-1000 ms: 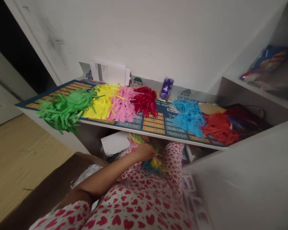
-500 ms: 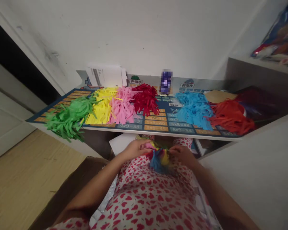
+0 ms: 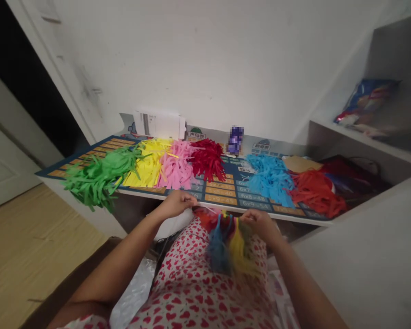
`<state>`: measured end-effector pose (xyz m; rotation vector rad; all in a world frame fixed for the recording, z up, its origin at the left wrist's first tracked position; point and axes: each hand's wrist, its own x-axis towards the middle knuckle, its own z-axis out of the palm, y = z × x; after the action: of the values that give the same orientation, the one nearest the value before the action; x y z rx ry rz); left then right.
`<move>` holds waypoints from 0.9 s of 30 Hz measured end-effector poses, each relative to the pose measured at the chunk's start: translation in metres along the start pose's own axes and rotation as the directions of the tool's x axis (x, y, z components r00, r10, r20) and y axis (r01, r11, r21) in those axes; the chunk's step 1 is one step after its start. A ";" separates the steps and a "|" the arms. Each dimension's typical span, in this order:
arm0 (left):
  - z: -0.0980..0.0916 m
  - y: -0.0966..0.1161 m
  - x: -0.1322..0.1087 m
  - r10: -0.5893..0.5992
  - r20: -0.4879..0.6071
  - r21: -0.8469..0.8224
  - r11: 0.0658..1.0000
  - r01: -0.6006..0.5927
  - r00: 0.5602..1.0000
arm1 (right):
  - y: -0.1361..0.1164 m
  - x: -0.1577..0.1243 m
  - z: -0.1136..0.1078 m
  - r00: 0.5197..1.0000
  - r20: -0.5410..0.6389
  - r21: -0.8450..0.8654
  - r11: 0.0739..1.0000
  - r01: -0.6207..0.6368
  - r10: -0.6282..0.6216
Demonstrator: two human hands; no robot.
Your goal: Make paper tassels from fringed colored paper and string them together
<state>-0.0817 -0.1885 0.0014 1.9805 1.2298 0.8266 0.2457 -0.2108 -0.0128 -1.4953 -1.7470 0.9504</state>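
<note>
Between my hands, above the lap, hangs a tassel garland on a thin pale string (image 3: 208, 209). Its blue tassel (image 3: 218, 249) and yellow tassel (image 3: 240, 249) dangle, blurred by motion. A red-orange tassel (image 3: 205, 219) and bits of pink show behind them. My left hand (image 3: 178, 204) is closed in a pinch on the string's left end, close to the desk's front edge. On the other side, my right hand (image 3: 259, 222) is closed around the string beside the yellow tassel; its fingertips are partly hidden.
Fringed paper bundles lie along the desk (image 3: 222, 194): green (image 3: 101, 176), yellow (image 3: 149, 162), pink (image 3: 177, 167), dark red (image 3: 208, 160), light blue (image 3: 270, 178) and red-orange (image 3: 318, 194). A white box (image 3: 160, 125) leans on the wall. Shelves (image 3: 366, 141) stand at right.
My left hand has moved left and up, away from the right hand, stretching the string. The tassels, bunched together before, now hang lower and more apart. The head view has shifted.
</note>
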 end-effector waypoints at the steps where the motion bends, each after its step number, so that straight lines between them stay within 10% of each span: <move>1: -0.003 0.007 0.004 -0.002 -0.013 -0.014 1.000 0.002 1.000 | -0.002 0.001 -0.001 1.000 0.002 0.017 1.000 -0.001 0.001; 6: -0.023 0.074 0.046 0.067 -0.137 0.019 0.998 -0.065 0.988 | -0.007 0.010 -0.006 0.996 -0.094 0.106 0.994 0.005 0.005; 11: 0.001 0.142 0.070 0.137 -0.162 0.513 0.858 -0.035 0.977 | -0.014 0.012 0.006 0.982 -0.187 0.198 0.980 0.014 0.023; 17: 0.064 0.126 0.030 0.125 0.026 0.551 0.826 -0.119 0.992 | -0.011 -0.017 0.038 0.997 0.010 0.476 0.876 -0.072 0.077; 27: 0.026 0.142 0.010 0.162 0.106 -0.155 0.977 -0.145 0.981 | -0.015 -0.058 -0.049 0.991 -0.071 0.675 0.737 -0.034 0.111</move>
<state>0.0143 -0.2334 0.1007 1.9922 0.9306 0.8367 0.2876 -0.2642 0.0249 -1.0978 -1.0740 1.3365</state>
